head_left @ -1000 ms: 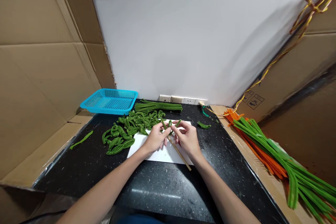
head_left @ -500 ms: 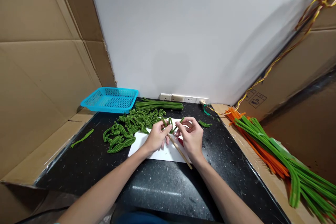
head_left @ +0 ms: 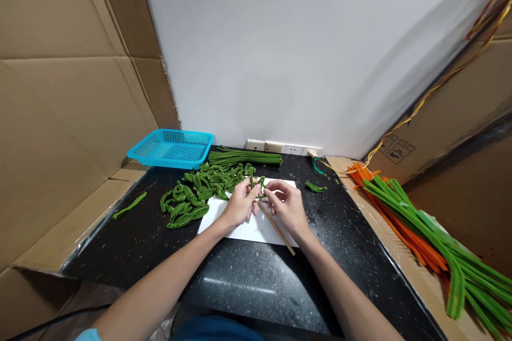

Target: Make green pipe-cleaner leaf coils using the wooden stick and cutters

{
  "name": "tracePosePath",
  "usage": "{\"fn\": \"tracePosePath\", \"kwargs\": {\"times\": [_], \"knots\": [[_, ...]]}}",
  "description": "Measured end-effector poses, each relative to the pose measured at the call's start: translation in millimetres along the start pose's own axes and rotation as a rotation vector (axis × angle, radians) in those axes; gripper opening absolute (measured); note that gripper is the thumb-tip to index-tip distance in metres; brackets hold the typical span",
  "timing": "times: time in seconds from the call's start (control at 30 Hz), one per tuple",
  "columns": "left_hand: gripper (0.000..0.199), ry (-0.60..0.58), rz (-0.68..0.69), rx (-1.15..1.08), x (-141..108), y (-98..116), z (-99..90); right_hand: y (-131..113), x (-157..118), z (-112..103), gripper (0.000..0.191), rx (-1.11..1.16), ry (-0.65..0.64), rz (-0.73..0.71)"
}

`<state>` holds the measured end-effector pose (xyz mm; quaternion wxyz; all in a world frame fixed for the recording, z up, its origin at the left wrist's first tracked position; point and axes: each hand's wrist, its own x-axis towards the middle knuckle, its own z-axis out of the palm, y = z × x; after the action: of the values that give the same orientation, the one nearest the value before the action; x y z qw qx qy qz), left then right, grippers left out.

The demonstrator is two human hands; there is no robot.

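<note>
Between my two hands is a dark green pipe cleaner point(head_left: 262, 181), bent into a loop with an end standing up. My left hand point(head_left: 241, 204) pinches it between thumb and fingers. The fingertips of my right hand point(head_left: 287, 204) close on its other side, near the loop. Beneath both hands lies a white sheet of paper point(head_left: 244, 230). A thin wooden stick point(head_left: 282, 234) slants across the sheet below the fingers, its near end past the paper's edge. Just left of my left hand is a heap of leaf-shaped green pipe cleaner pieces point(head_left: 212, 181).
Behind the heap lies a bundle of straight green pipe cleaners point(head_left: 246, 157). A blue plastic basket point(head_left: 172, 162) stands at the back left. Orange strips point(head_left: 412, 240) and green strips point(head_left: 432, 229) lie along the right edge. Cardboard walls point(head_left: 72, 117) flank the black tabletop point(head_left: 156, 256).
My right hand has moved in toward my left, and the pipe cleaner's right part has folded from a slanted end into a tighter bend. The view has shifted slightly.
</note>
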<state>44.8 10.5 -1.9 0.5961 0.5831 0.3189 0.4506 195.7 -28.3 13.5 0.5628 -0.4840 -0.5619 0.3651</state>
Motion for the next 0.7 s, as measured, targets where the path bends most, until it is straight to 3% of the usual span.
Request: {"fn": "tracePosePath", "kwargs": {"times": [0.23,0.5,0.7], "knots": [[0.043,-0.042,-0.055,-0.075,-2.2,3.1,0.9,-0.1,2.3,-1.2,0.022,0.062,-0.002,0.012],[0.04,-0.088,-0.095,-0.043,-3.4,5.2,2.7,-5.4,-0.4,4.1,0.037,0.167,0.046,0.119],[0.039,-0.07,-0.074,0.024,-4.3,4.5,1.7,-0.1,-1.0,3.7,0.037,0.271,0.073,0.149]]}}
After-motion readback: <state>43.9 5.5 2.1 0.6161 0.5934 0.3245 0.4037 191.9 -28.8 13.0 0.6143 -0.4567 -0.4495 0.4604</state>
